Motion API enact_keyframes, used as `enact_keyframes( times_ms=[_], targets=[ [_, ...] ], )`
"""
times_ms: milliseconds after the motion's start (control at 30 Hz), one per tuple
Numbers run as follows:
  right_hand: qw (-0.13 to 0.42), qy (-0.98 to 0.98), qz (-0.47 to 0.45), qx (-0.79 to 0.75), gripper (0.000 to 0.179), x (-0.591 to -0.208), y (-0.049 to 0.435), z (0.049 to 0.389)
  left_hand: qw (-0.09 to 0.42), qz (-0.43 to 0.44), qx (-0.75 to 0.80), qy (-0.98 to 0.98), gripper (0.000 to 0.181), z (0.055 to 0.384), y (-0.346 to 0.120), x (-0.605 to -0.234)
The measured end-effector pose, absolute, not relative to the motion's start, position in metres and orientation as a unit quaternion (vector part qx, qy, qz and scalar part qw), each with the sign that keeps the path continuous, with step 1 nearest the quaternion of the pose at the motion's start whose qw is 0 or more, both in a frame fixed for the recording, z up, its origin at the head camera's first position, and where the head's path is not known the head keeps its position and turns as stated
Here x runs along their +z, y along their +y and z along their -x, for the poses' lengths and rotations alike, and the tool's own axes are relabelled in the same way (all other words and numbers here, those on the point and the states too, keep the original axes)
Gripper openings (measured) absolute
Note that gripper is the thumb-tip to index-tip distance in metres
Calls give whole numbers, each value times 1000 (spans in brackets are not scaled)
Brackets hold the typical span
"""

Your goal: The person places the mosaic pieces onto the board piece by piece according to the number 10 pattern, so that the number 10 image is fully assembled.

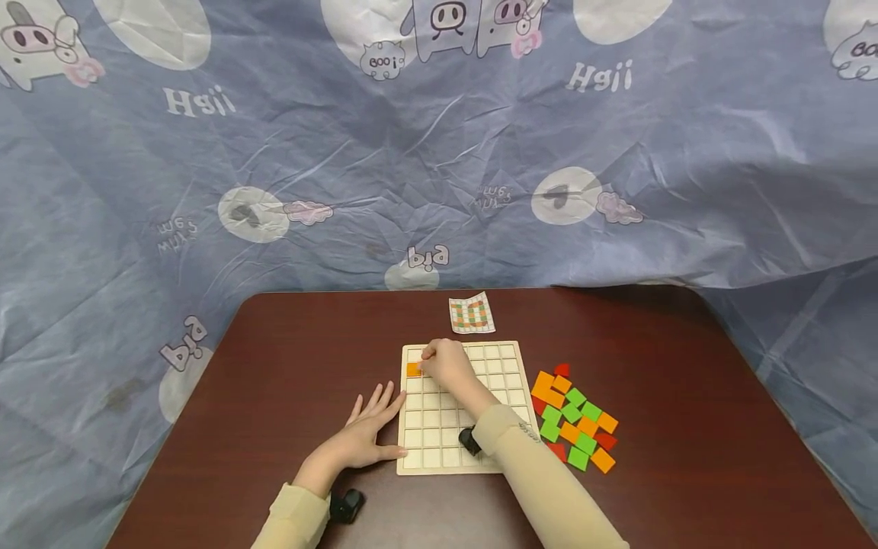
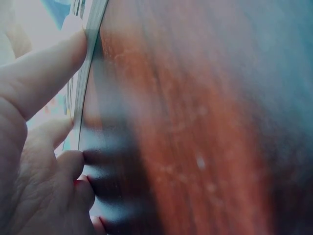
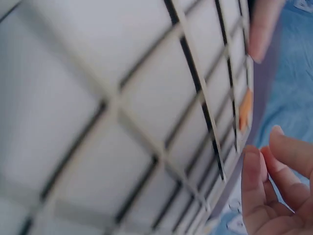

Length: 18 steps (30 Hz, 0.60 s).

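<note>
A pale board (image 1: pixel 435 461) with a grid of square cells lies on the table. One orange square tile (image 1: pixel 413 370) sits in a cell near its top left corner and also shows at the far edge of the board in the right wrist view (image 3: pixel 245 110). Over the board's upper left cells, my right hand (image 1: pixel 449 366) pinches a small red piece, mostly hidden by the fingertips. My left hand (image 1: pixel 363 435) lies spread beside the board, with thumb and forefinger touching its left edge; the left wrist view shows these fingertips along the board's side (image 2: pixel 88 73).
Loose orange, green and red tiles (image 1: pixel 571 412) lie in a cluster right of the board. A small card with a coloured grid pattern (image 1: pixel 472 313) lies behind it. The dark wooden table (image 1: pixel 686 396) ends at a blue printed cloth (image 1: pixel 439 152).
</note>
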State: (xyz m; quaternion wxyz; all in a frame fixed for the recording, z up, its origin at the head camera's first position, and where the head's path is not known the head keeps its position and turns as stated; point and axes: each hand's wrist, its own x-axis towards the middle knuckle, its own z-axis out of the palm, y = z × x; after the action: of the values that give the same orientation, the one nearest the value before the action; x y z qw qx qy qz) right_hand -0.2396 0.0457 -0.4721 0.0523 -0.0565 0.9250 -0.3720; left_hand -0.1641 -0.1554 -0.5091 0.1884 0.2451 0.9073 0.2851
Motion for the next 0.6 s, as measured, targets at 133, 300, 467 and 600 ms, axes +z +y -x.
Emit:
enact_keyframes(
  times_ms=[133, 300, 467, 600],
  targets=[
    [66, 909, 33, -411, 15, -459, 74, 235, 186, -246, 289, 906, 92, 164, -156, -510],
    [66, 900, 9, -431, 20, -448, 120, 228, 184, -248, 288, 907, 93, 164, -156, -512],
    [56, 902, -16, -428, 23, -446, 170, 217, 185, -249, 293, 904, 94, 164, -157, -513],
    [46, 904, -38, -422, 26, -451, 206, 208, 185, -250, 297, 903, 93, 164, -157, -513]
  ],
)
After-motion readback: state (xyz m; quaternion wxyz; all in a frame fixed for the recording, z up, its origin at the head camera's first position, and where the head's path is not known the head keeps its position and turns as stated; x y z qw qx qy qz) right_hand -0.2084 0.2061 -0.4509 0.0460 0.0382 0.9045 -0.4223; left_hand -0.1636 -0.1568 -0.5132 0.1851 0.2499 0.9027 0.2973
